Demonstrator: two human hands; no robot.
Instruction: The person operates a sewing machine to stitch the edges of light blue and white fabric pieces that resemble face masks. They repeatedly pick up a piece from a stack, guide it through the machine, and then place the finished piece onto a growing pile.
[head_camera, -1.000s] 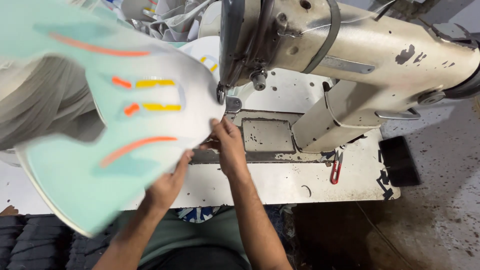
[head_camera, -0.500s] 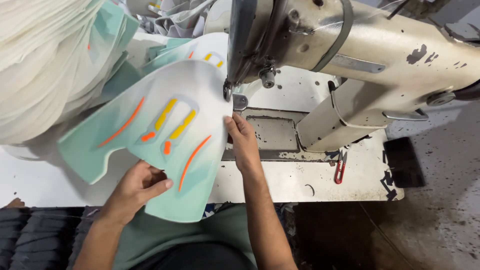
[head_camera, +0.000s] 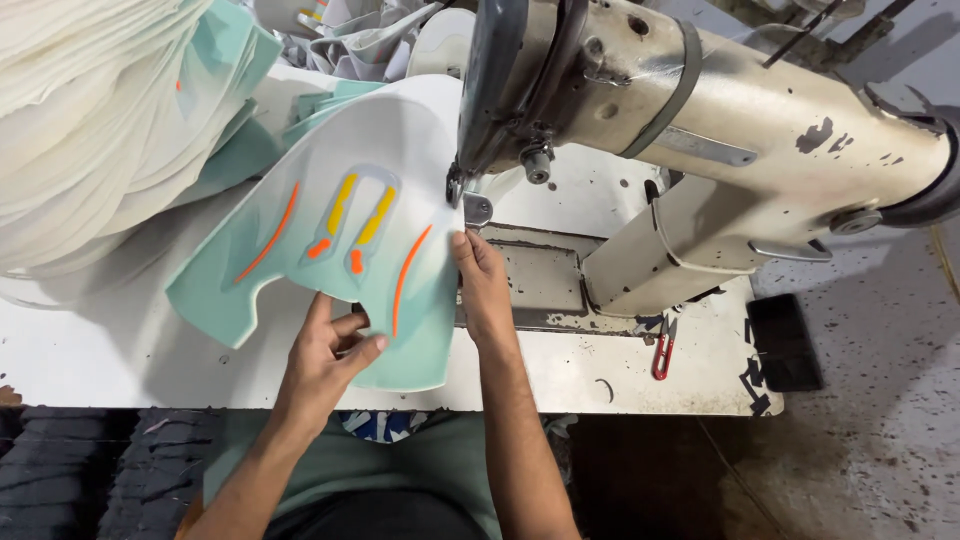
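lowering the mint shoe-upper panel flat; my left hand pinches its edge, my right hand's fingers now press it down beside the sewing machine's presser foot.

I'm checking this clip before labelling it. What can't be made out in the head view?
- Needle and presser foot: hidden behind the sewing machine head.
- Underside of the mint-and-white panel: faces the table.
- Left hand thumb: tucked under the panel.
- Stack of white pieces: cut off by the left edge.
- Right hand palm: faces down.

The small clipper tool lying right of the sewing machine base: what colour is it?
Red; the clipper tool lies on the white table, shown best in the head view.
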